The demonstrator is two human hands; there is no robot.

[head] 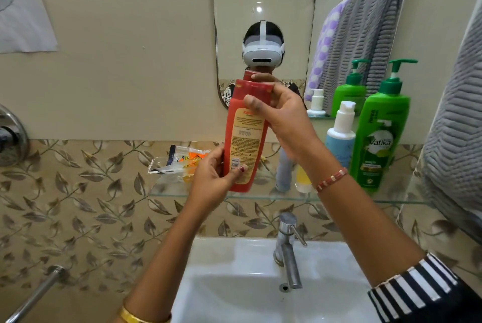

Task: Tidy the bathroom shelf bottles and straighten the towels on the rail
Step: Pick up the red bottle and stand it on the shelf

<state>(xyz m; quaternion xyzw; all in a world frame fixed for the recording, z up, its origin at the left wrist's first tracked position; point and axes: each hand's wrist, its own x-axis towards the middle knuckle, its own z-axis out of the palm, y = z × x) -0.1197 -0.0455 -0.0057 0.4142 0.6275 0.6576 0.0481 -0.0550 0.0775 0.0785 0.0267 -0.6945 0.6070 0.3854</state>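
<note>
A tall red bottle (245, 137) with a yellow back label is held upright over the glass shelf (260, 196). My left hand (212, 179) grips its lower part, and my right hand (284, 114) wraps around its red cap. To the right on the shelf stand a green Vatika pump bottle (378, 137) and a pale blue bottle with a white top (340, 135). A small yellow bottle (302, 179) and a pale grey bottle (284, 174) are partly hidden behind my right wrist. A grey ribbed towel (456, 140) hangs at the far right.
A crumpled clear packet with orange print (180, 159) lies at the shelf's left end. Below are a white basin (221, 270) and a steel tap (288, 244). The mirror (260, 9) reflects the bottles and towels. A chrome rail (34, 294) juts in at lower left.
</note>
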